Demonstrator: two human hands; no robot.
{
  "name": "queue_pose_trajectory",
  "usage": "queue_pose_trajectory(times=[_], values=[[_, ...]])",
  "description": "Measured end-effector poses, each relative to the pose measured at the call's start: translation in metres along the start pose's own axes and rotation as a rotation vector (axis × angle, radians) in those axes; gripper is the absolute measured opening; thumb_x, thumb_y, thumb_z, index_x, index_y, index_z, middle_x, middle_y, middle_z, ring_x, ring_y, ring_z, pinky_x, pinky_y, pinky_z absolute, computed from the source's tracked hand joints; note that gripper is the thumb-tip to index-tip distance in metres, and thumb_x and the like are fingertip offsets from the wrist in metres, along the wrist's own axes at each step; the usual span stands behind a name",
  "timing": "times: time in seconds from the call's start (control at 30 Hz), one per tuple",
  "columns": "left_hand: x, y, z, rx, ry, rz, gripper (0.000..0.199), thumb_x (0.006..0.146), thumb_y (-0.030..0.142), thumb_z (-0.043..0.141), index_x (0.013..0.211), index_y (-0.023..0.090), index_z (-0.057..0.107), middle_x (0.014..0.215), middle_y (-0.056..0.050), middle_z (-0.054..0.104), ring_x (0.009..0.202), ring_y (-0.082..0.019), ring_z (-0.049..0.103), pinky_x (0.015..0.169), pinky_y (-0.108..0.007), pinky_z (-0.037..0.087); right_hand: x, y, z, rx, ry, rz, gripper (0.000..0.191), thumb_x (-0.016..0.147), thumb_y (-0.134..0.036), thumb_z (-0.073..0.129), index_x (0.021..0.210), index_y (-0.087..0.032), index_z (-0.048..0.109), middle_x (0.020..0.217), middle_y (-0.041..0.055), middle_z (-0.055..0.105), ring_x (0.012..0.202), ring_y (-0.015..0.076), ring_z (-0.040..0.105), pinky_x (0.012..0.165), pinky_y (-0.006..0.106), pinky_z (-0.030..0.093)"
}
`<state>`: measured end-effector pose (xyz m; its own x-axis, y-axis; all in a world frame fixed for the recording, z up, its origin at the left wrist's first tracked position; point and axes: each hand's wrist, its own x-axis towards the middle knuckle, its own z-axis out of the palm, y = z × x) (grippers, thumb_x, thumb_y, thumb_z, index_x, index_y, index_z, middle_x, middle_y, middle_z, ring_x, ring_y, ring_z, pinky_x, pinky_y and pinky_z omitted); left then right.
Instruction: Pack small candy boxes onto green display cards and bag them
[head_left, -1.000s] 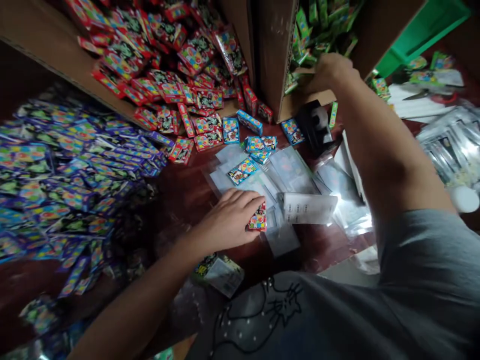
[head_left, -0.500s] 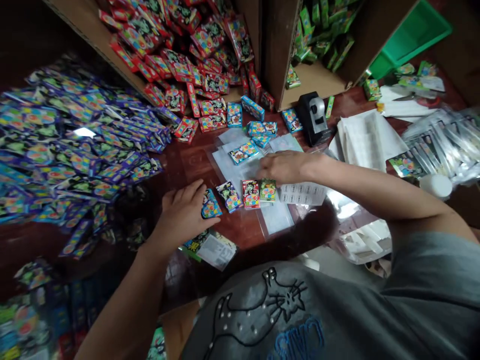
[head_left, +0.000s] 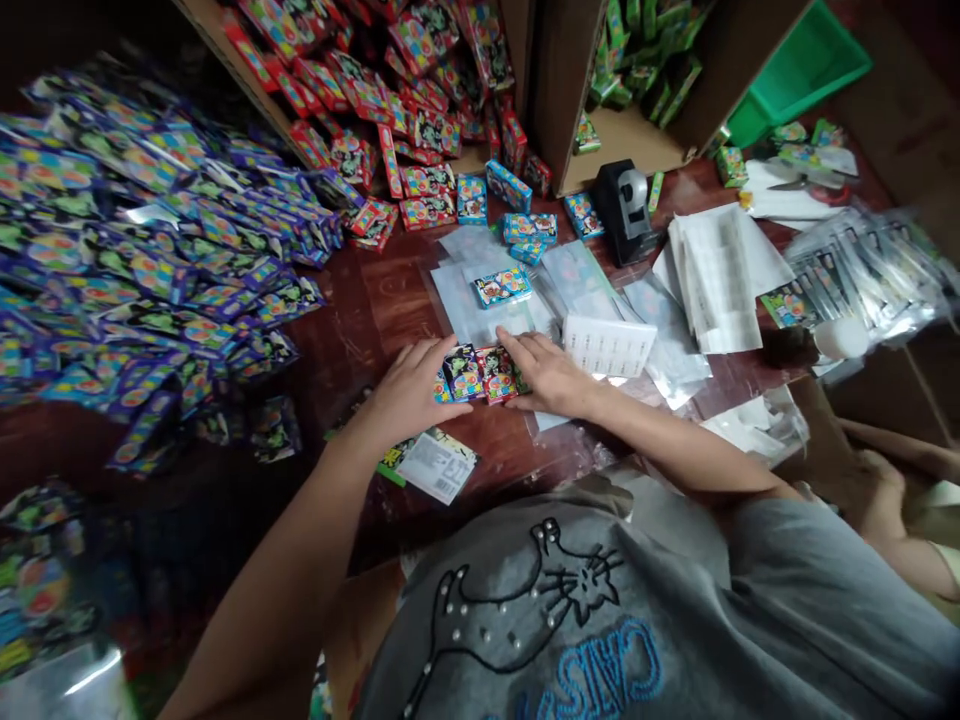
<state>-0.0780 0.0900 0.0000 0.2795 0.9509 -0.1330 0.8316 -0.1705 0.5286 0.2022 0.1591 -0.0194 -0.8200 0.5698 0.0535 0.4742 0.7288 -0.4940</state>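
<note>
Four small printed boxes are lined up in a row on the dark table. My left hand [head_left: 407,392] is curled round the left end, its fingers and thumb on the blue box [head_left: 441,386], which is mostly covered. Beside that stand a purple box [head_left: 463,374] and a red box [head_left: 496,374]. At the right end my right hand [head_left: 551,376] grips the green box [head_left: 520,381], largely hidden under its fingers. Just beyond the row, a blue box [head_left: 502,287] rests on clear plastic bags [head_left: 466,318]. A printed card [head_left: 439,466] lies near my left wrist.
A sticker sheet [head_left: 609,345] lies right of my right hand. Beyond are a black tape dispenser [head_left: 626,212] and a paper stack [head_left: 716,280]. Purple packs [head_left: 150,260] heap at left; cartons hold red boxes [head_left: 424,130] and green boxes [head_left: 645,50]. Another person's arm [head_left: 892,500] shows at right.
My right hand has come back from the bags to the row's right end. The boxes now sit closer together, with my left hand moved rightward. The sticker sheet has shifted, and another person's arm has appeared.
</note>
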Motion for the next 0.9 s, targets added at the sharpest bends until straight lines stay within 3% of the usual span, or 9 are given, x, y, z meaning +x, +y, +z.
queue_pose_trajectory(times=[0.1,0.2,0.27,0.33,0.43,0.53,0.63,0.77,0.9], values=[[-0.011,0.007,0.01,-0.016,0.005,0.058,0.083,0.089,0.044,0.08,0.162,0.022,0.047,0.159,-0.017,0.056,0.148,-0.038,0.053,0.128,-0.057,0.041,-0.015,0.001,0.001,-0.018,-0.002,-0.036,0.115,0.088,-0.055,0.085,0.175,-0.01,0.026,0.153,0.0253,0.062,0.141,0.0446,0.058,0.128,0.069,0.038],[-0.018,0.017,0.019,-0.029,0.004,0.062,0.084,0.089,0.045,0.081,0.163,0.021,0.047,0.161,-0.017,0.056,0.149,-0.037,0.054,0.129,-0.056,0.041,-0.023,-0.001,-0.003,-0.054,0.005,-0.062,0.116,0.089,-0.077,0.074,0.174,-0.012,0.029,0.163,0.026,0.055,0.15,0.0435,0.054,0.133,0.071,0.028],[-0.024,0.024,0.019,-0.029,0.014,0.059,0.102,0.085,0.046,0.087,0.169,0.019,0.035,0.17,-0.021,0.047,0.158,-0.039,0.046,0.132,-0.057,0.037,-0.02,-0.008,-0.005,-0.09,0.011,-0.08,0.123,0.089,-0.088,0.064,0.176,-0.012,0.023,0.174,0.0275,0.041,0.161,0.0434,0.043,0.136,0.071,0.02],[-0.04,0.028,0.013,0.011,0.053,0.048,0.129,0.077,0.051,0.094,0.175,0.018,0.017,0.181,-0.026,0.027,0.168,-0.043,0.029,0.135,-0.064,0.027,-0.012,-0.02,-0.004,-0.132,-0.006,-0.102,0.127,0.086,-0.093,0.061,0.177,-0.015,0.02,0.181,0.0247,0.028,0.168,0.0438,0.03,0.137,0.072,0.011],[-0.086,0.032,0.0,0.135,0.05,-0.016,0.149,0.067,0.052,0.1,0.178,0.022,0.006,0.185,-0.025,0.011,0.171,-0.049,0.013,0.135,-0.075,0.014,0.005,-0.041,0.002,-0.18,-0.043,-0.135,0.121,0.085,-0.094,0.061,0.177,-0.024,0.025,0.184,0.0177,0.024,0.17,0.0441,0.023,0.137,0.073,0.007],[-0.139,0.037,-0.004,0.231,-0.065,-0.067,0.126,0.072,0.038,0.095,0.176,0.031,0.026,0.184,-0.017,0.022,0.17,-0.048,0.02,0.134,-0.078,0.014,0.018,-0.056,0.015,-0.202,-0.073,-0.175,0.105,0.09,-0.089,0.06,0.173,-0.031,0.035,0.184,0.0114,0.028,0.169,0.0435,0.024,0.137,0.073,0.01],[-0.165,0.049,0.004,0.275,-0.111,-0.021,0.092,0.083,0.013,0.074,0.168,0.038,0.047,0.181,-0.008,0.033,0.17,-0.042,0.025,0.136,-0.076,0.016,0.025,-0.061,0.027,-0.206,-0.111,-0.209,0.079,0.103,-0.074,0.054,0.168,-0.03,0.044,0.179,0.0122,0.039,0.162,0.0417,0.038,0.134,0.07,0.024],[-0.148,0.066,0.013,0.265,-0.141,0.117,0.089,0.083,-0.001,0.057,0.163,0.038,0.053,0.174,-0.003,0.048,0.168,-0.034,0.033,0.139,-0.07,0.013,0.027,-0.057,0.03,-0.182,-0.098,-0.232,0.068,0.109,-0.06,0.053,0.164,-0.02,0.051,0.171,0.0197,0.048,0.151,0.043,0.046,0.123,0.065,0.041],[-0.127,0.079,0.011,0.256,-0.039,0.104,0.076,0.088,0.016,0.072,0.161,0.028,0.056,0.158,-0.015,0.064,0.16,-0.039,0.045,0.138,-0.071,0.014,0.013,-0.053,0.011,-0.121,0.028,-0.173,0.075,0.106,-0.067,0.053,0.164,-0.019,0.052,0.169,0.0204,0.048,0.149,0.0421,0.047,0.121,0.062,0.042]])
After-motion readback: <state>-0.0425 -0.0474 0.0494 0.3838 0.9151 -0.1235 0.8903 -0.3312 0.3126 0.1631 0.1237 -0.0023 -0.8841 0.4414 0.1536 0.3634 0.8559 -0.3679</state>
